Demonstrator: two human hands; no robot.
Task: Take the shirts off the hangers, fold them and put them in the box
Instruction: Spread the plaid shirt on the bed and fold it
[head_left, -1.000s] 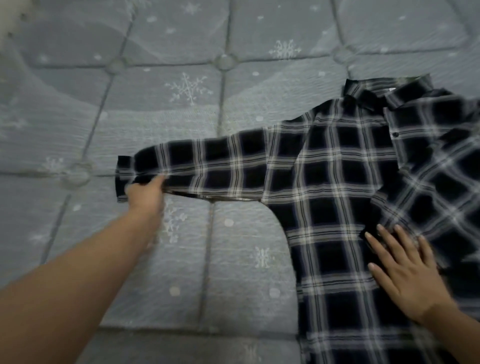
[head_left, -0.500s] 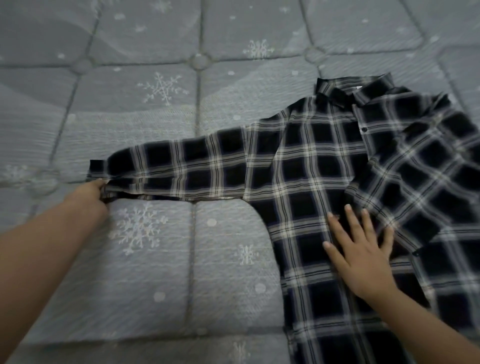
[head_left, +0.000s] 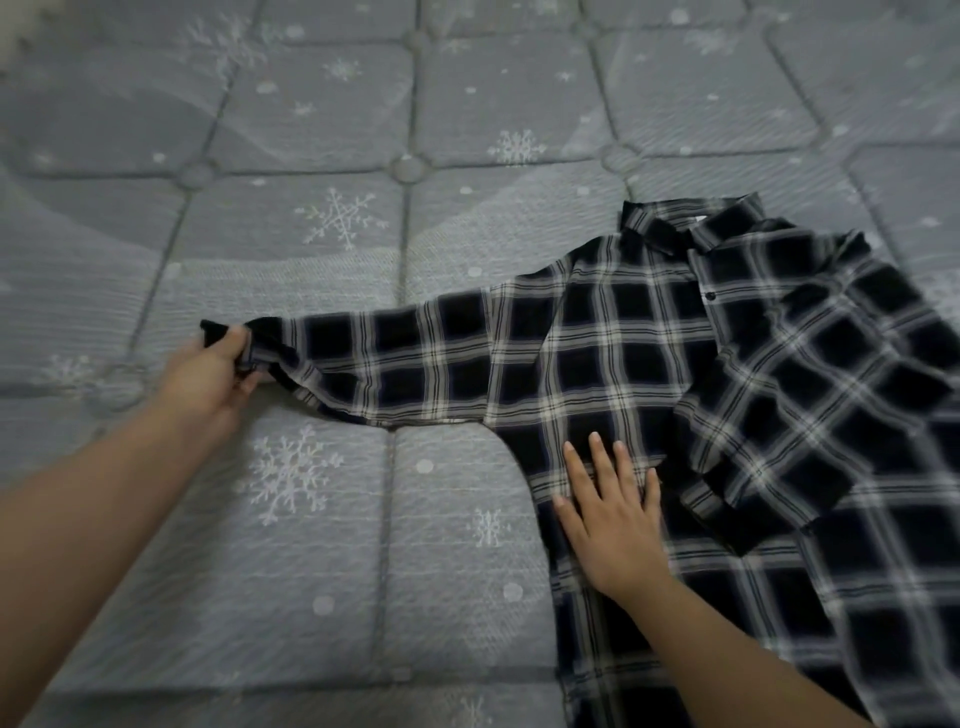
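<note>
**Sleeve fold in progress: here's where it could get messy**

Starting at the left: the left hand (head_left: 210, 371) has its grip closed around the cuff (head_left: 244, 345) of the plaid shirt (head_left: 613, 343), fingers curled round the bunched end of the sleeve. That sleeve (head_left: 395, 358) runs out straight across the mattress (head_left: 311, 519), slightly lifted near the cuff by the look of it.

Moving right, the right hand (head_left: 613, 519) lies flat on the shirt's front, fingers straight and spread, holding nothing, just pressing the fabric down near the armpit area. Further right, the other sleeve (head_left: 810, 395) is already folded in across the chest, and the collar (head_left: 691, 228) sits at the far side. No hanger or box in view, so the shirt is off its hanger and mid-fold on the bed.

What could go wrong, imo: the next move is probably swinging that left sleeve over the body. If the flat hand lets up, the whole shirt could slide on the slick quilted cover and undo the fold already made on the right. The cuff is also bunched, so it could land crumpled and leave a lumpy fold.
</note>
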